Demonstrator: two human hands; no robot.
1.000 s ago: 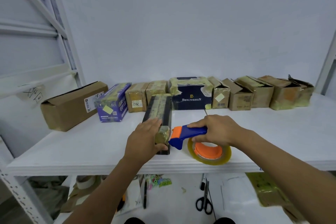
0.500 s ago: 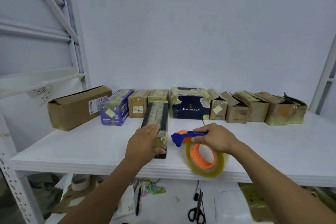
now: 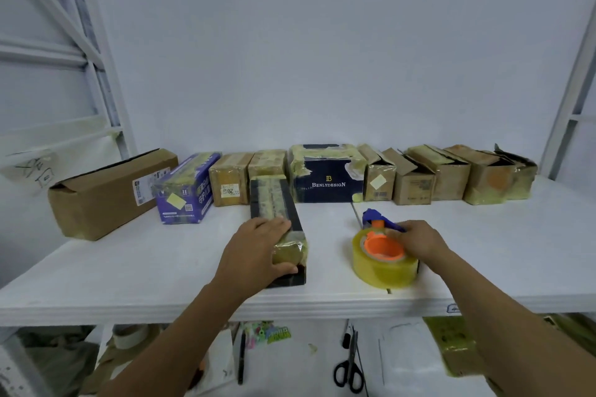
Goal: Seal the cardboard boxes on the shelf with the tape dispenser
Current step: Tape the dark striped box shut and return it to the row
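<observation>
Now, left hand (image 3: 254, 251): you are gripping the near end of the long black box (image 3: 274, 200).
Right hand (image 3: 416, 240): you are clutching the tape dispenser (image 3: 383, 263) on the shelf (image 3: 129, 267).

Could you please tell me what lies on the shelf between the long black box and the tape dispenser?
Nothing: the head view shows only bare white shelf between the black box and the tape dispenser.

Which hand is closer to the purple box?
Left. The left hand grips the long black box just right of the purple box; the right hand holds the tape dispenser, farther right.
</observation>
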